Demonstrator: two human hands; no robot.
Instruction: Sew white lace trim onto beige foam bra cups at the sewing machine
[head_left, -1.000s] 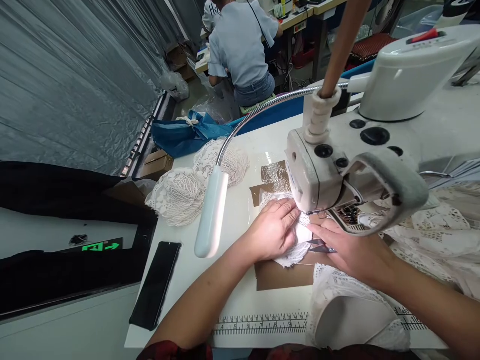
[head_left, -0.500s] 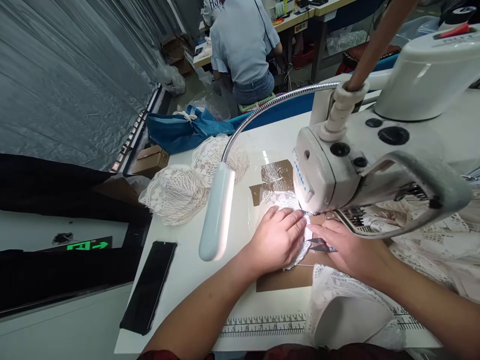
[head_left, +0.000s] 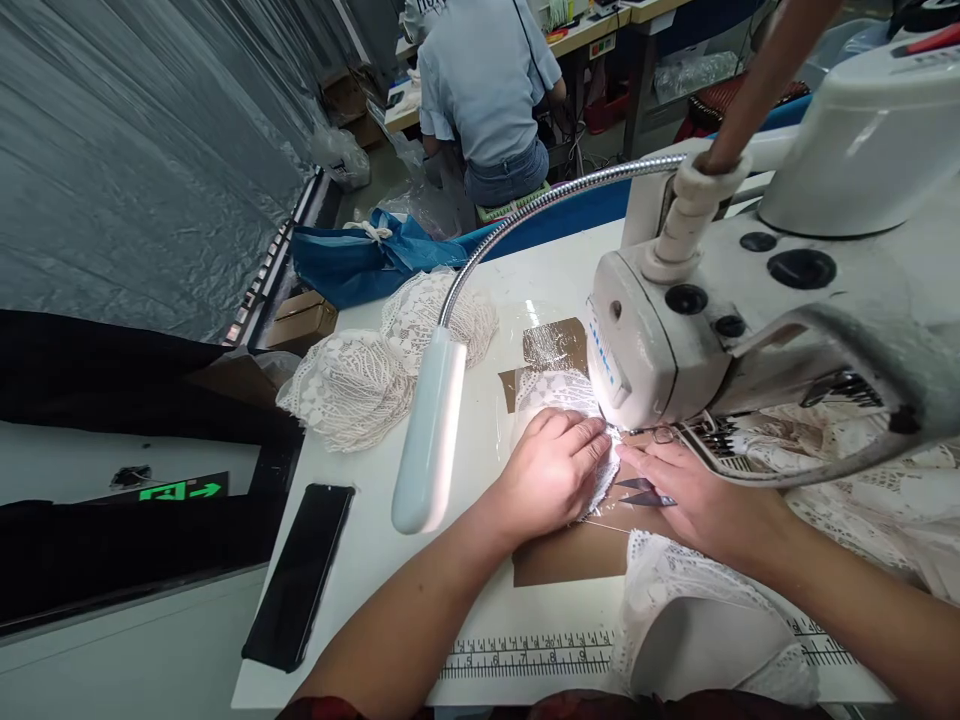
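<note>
A white lace piece (head_left: 559, 388), curved like a bra cup, lies partly under the head of the sewing machine (head_left: 637, 350). My left hand (head_left: 553, 470) rests flat on it, fingers together and stretched toward the needle area. Tucked in my right hand (head_left: 705, 490) are small scissors (head_left: 645, 493), their blades sticking out to the left. The right thumb and forefinger touch the lace's right edge just below the machine head. My fingers and the machine head hide the needle and part of the seam. A second lace-edged cup (head_left: 690, 640) lies at the front of the table.
Two piles of stacked lace cups (head_left: 352, 390) stand left of the lamp (head_left: 429, 440). A black phone (head_left: 300, 575) lies at the table's left edge. More lace (head_left: 862, 470) is heaped right of the machine. Beyond the table, a person (head_left: 487, 90) sits at another bench.
The lace has turned and moved away under the machine, more of it showing beyond my left hand. That hand has slid slightly right. The scissors stay in my right hand. The view has shifted slightly.
</note>
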